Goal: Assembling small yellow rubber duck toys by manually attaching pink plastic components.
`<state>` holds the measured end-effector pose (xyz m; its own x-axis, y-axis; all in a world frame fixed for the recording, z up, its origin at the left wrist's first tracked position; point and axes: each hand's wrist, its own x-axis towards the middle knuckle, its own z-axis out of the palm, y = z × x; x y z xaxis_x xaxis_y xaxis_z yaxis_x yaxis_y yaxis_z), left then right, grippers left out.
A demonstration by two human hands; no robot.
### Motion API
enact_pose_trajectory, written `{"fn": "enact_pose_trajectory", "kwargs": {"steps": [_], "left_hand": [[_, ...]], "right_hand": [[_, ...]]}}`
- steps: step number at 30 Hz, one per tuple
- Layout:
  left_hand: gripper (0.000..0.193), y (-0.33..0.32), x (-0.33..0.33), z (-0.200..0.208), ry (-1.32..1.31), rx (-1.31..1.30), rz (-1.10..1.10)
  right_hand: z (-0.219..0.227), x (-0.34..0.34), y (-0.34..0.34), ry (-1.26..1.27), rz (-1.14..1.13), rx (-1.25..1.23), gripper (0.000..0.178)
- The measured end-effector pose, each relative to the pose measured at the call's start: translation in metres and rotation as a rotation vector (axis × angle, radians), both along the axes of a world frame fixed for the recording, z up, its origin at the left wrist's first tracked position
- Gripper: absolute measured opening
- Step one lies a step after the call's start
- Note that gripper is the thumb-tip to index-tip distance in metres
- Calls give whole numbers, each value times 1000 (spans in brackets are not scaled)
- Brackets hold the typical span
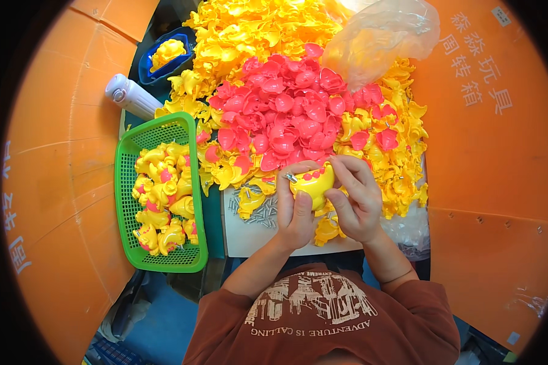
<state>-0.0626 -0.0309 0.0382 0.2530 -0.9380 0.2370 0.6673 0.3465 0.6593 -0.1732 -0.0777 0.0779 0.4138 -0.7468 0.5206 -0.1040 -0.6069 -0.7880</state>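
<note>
Your L hand (297, 220) & R hand (362, 208) both grip the yellow/pink plastic toy (316, 190), fingers (349, 182) closed round it, approx ctr of frame, over the bench (238, 240). Pink plastic shells (286, 118) piled upper ctr; green mesh basket (195, 255) w/ similar toys (164, 194), L side of frame.

Our dark green tabletop (213, 205) shows beside a white board (240, 241), where we see scattered silver metal pins (263, 215). Beyond the board, we have yellow plastic shells (256, 29) in a broad heap, with cupped pink shells (286, 109) at its middle. At our left are a blue tub (145, 68) and a lilac flask (133, 97).
</note>
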Motion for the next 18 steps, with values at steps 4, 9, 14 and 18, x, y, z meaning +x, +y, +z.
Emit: {"fn": "enact_pose_trajectory", "kwargs": {"steps": [4, 9, 14, 18], "left_hand": [[43, 0, -2, -6, -104, -29, 48], [43, 1, -4, -8, -146, -33, 82], [40, 0, -3, -13, -230, 40, 126], [39, -1, 1, -7, -109, 111, 90]], "right_hand": [[0, -1, 0, -50, -32, 79, 31], [2, -1, -13, -202, 141, 378, 20], [-11, 3, -17, -328, 131, 477, 9], [-26, 13, -14, -505, 54, 581, 10]]}}
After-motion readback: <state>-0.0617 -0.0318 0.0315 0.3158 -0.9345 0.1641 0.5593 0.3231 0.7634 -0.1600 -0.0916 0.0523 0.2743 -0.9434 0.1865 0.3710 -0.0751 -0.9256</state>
